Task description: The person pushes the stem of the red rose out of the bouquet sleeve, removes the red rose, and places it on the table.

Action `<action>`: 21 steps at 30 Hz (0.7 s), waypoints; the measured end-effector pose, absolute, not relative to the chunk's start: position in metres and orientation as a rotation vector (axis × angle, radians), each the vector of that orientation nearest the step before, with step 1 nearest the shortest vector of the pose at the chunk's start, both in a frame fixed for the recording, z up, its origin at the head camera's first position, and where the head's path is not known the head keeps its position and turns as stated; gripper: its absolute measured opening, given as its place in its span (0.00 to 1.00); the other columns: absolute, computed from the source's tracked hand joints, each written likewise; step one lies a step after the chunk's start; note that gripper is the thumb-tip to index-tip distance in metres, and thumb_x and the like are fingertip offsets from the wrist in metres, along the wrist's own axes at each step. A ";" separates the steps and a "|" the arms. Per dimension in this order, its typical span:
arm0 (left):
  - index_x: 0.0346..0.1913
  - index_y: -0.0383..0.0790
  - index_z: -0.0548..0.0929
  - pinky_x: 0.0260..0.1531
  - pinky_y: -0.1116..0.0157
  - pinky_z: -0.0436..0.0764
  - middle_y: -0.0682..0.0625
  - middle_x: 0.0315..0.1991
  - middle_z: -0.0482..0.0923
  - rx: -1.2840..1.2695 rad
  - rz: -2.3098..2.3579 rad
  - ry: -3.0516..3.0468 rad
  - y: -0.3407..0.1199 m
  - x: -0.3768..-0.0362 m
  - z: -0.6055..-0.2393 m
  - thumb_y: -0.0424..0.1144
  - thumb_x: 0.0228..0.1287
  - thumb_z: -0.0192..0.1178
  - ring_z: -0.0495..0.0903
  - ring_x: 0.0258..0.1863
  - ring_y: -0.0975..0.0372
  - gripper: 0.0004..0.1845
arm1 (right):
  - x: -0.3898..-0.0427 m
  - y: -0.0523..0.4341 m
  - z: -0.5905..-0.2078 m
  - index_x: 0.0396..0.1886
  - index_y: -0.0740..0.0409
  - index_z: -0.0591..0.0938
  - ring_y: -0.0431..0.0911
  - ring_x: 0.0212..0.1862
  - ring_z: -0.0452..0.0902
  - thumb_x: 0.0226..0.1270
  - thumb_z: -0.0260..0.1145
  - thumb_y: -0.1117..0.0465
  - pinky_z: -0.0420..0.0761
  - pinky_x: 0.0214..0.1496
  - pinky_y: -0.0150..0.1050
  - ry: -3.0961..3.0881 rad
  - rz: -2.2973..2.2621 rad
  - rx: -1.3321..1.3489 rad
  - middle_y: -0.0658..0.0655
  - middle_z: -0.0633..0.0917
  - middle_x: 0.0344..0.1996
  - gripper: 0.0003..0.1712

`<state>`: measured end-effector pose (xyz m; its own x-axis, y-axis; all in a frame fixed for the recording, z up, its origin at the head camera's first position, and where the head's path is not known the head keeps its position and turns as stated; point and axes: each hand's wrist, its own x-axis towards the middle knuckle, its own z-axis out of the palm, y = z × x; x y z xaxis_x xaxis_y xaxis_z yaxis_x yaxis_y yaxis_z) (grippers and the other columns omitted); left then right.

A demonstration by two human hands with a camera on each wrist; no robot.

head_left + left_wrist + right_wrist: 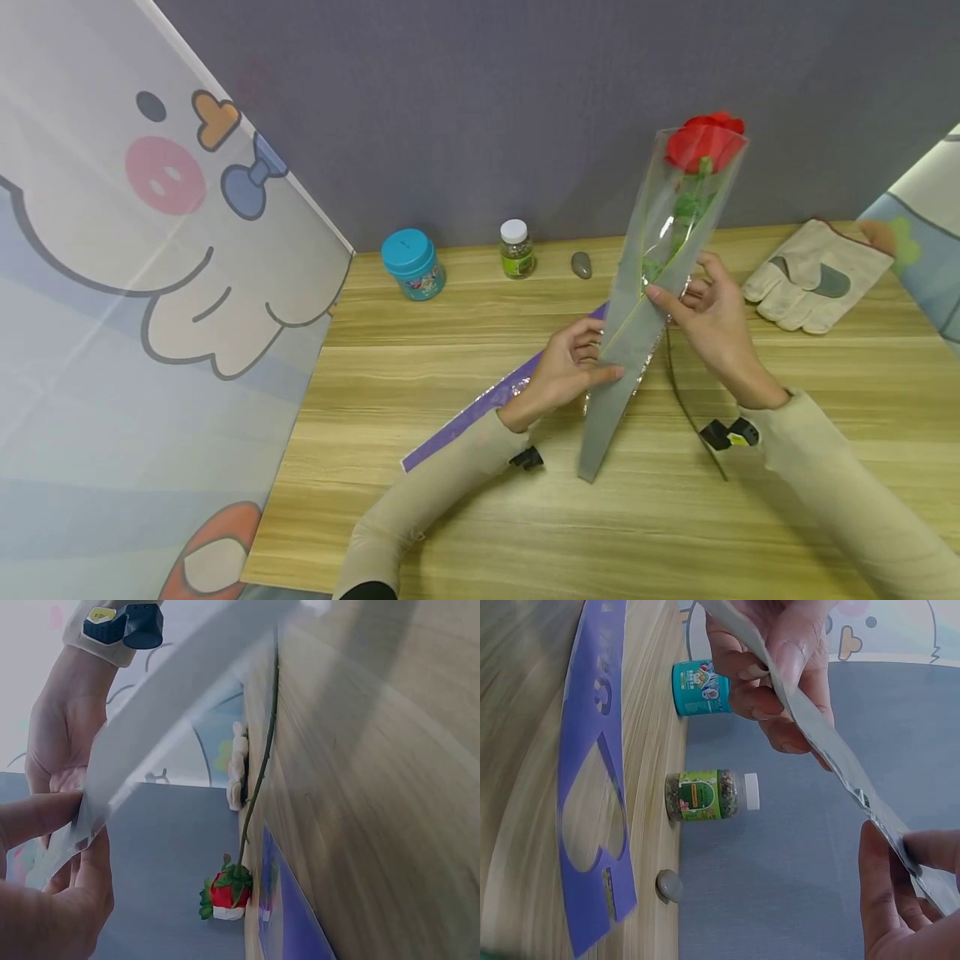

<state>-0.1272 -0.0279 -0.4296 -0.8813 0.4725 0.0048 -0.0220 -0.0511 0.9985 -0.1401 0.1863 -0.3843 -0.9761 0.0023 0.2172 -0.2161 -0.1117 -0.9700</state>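
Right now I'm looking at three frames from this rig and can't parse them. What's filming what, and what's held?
No machine here: a person works with two bare hands. The wide picture comes from a camera on the head, looking down at a wooden table. The other two come from cameras strapped to each wrist, so they look tilted.

Both hands hold a grey-and-clear flower sleeve with a red rose inside. The left hand pinches its lower part, the right hand the edge higher up.

On the table lie a purple sleeve, a teal jar, a small white-capped bottle, a grey pebble, a work glove and a second rose's bare stem.
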 end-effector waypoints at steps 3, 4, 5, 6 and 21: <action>0.63 0.27 0.75 0.39 0.74 0.83 0.26 0.53 0.82 0.469 2.001 1.887 -0.027 -0.126 -0.429 0.18 0.57 0.70 0.82 0.36 0.71 0.29 | -0.139 0.186 -0.384 0.64 0.50 0.74 0.33 0.42 0.90 0.67 0.71 0.74 0.87 0.40 0.25 -2.026 2.188 0.241 0.41 0.92 0.43 0.30; 0.63 0.27 0.75 0.39 0.74 0.83 0.26 0.53 0.82 0.467 2.003 1.888 -0.027 -0.126 -0.429 0.18 0.57 0.70 0.82 0.36 0.71 0.29 | -0.138 0.186 -0.384 0.64 0.50 0.73 0.33 0.42 0.90 0.67 0.70 0.75 0.87 0.41 0.25 -2.037 2.177 0.240 0.40 0.91 0.43 0.31; 0.63 0.27 0.76 0.40 0.74 0.83 0.26 0.53 0.82 0.467 2.004 1.887 -0.027 -0.126 -0.430 0.18 0.57 0.70 0.82 0.36 0.71 0.29 | -0.138 0.186 -0.384 0.65 0.50 0.73 0.32 0.42 0.90 0.66 0.71 0.76 0.86 0.41 0.25 -2.048 2.165 0.239 0.39 0.91 0.43 0.32; 0.63 0.27 0.76 0.40 0.73 0.84 0.26 0.53 0.82 0.468 2.006 1.888 -0.027 -0.125 -0.430 0.18 0.57 0.70 0.82 0.36 0.71 0.29 | -0.137 0.186 -0.384 0.65 0.51 0.73 0.32 0.42 0.89 0.65 0.71 0.76 0.86 0.41 0.24 -2.062 2.150 0.239 0.39 0.91 0.43 0.33; 0.62 0.31 0.79 0.41 0.73 0.84 0.31 0.54 0.84 0.412 2.018 1.958 -0.026 -0.124 -0.430 0.21 0.57 0.72 0.83 0.37 0.69 0.28 | -0.127 0.182 -0.394 0.75 0.53 0.65 0.31 0.46 0.86 0.63 0.72 0.76 0.86 0.42 0.25 -2.247 1.939 0.289 0.38 0.85 0.50 0.44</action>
